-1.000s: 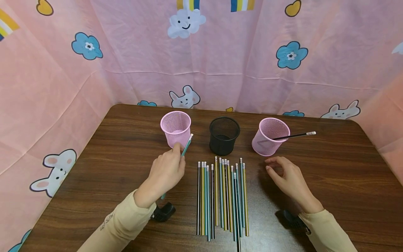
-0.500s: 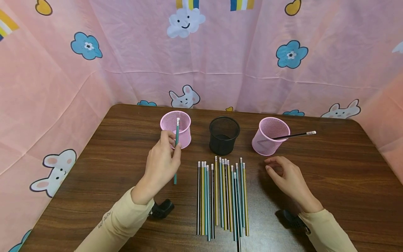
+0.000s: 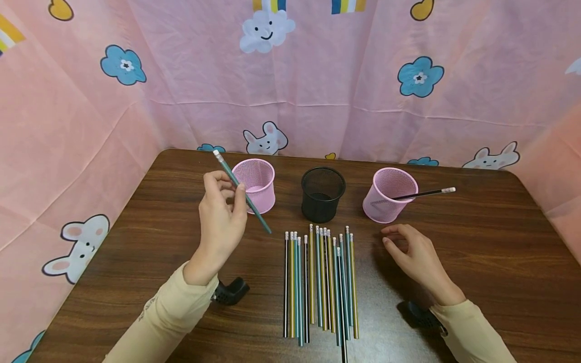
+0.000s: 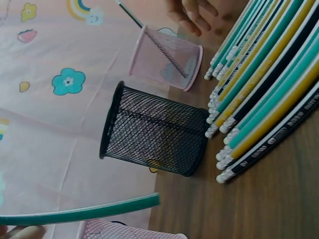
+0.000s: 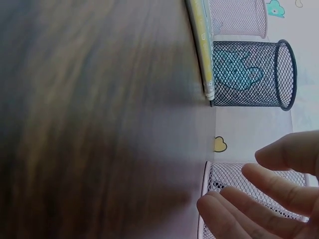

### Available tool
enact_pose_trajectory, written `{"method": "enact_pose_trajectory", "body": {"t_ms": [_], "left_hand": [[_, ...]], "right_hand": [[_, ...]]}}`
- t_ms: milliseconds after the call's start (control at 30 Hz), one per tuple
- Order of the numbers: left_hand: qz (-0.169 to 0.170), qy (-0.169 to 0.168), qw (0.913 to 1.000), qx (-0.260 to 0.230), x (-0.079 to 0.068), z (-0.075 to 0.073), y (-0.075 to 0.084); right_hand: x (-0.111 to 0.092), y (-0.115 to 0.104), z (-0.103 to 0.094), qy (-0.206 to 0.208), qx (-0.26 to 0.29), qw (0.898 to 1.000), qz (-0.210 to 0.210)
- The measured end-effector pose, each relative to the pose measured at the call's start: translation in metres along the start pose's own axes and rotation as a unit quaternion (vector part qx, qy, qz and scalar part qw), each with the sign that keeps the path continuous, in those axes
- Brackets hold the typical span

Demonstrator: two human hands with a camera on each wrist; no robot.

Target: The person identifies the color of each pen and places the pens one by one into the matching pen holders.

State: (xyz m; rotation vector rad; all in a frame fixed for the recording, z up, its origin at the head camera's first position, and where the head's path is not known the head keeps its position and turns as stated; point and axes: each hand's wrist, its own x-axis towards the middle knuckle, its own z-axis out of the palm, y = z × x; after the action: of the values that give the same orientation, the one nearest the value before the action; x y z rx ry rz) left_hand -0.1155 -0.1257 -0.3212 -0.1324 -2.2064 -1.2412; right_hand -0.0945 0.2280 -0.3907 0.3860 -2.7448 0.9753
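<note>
- One black mesh pencil cup (image 3: pixel 321 209) stands on the brown wood-grain table (image 3: pixel 159 242), its mouth facing up.
- To its left, the left hand (image 3: pixel 218 219) pinches a teal pencil (image 3: pixel 254 208) between thumb and fingers.
- That pencil slants, its white eraser end up and away from the black cup, its other end lower and pointing towards the pencils on the table.
- Also left of the black cup is a pink mesh cup (image 3: pixel 268 196); the held pencil crosses in front of it, though whether they touch is hard to tell.
- Right of the black cup sits a second pink mesh cup (image 3: pixel 381 207), with a black pencil (image 3: pixel 424 193) leaning out over its rim.
- On the near side of the black cup, teal, gold and black pencils (image 3: pixel 311 277) lie side by side, erasers towards it.
- Nearer and to its right, the right hand (image 3: pixel 415 254) is loosely bent, thumb and forefinger apart, holding nothing.
- Behind it hangs a pink printed cloth (image 3: pixel 317 75).
</note>
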Motion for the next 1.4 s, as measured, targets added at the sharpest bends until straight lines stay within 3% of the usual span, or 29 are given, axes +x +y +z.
{"method": "enact_pose_trajectory", "body": {"t_ms": [200,367,567,1033,1233,1400], "left_hand": [[0.001,0.053,0.9972,-0.053,0.007,-0.001,0.001],[0.011,0.104,0.9894,-0.100,0.013,-0.004,0.003],[0.010,0.149,0.9814,-0.121,0.018,-0.007,0.006],[0.022,0.189,0.9662,-0.174,0.023,-0.011,0.002],[0.011,0.186,0.9683,-0.166,0.024,-0.010,-0.003],[-0.009,0.166,0.9752,-0.146,0.024,-0.010,-0.010]], "right_hand": [[0.000,0.000,0.000,0.001,0.001,1.000,0.001],[0.000,0.000,0.001,0.004,0.000,1.000,-0.001],[-0.001,0.000,0.000,0.013,0.002,1.000,-0.001],[-0.001,0.001,0.001,0.021,0.003,1.000,0.000],[-0.001,0.001,0.001,0.028,0.009,1.000,0.003],[-0.001,0.001,0.001,0.023,0.011,1.000,0.007]]}}
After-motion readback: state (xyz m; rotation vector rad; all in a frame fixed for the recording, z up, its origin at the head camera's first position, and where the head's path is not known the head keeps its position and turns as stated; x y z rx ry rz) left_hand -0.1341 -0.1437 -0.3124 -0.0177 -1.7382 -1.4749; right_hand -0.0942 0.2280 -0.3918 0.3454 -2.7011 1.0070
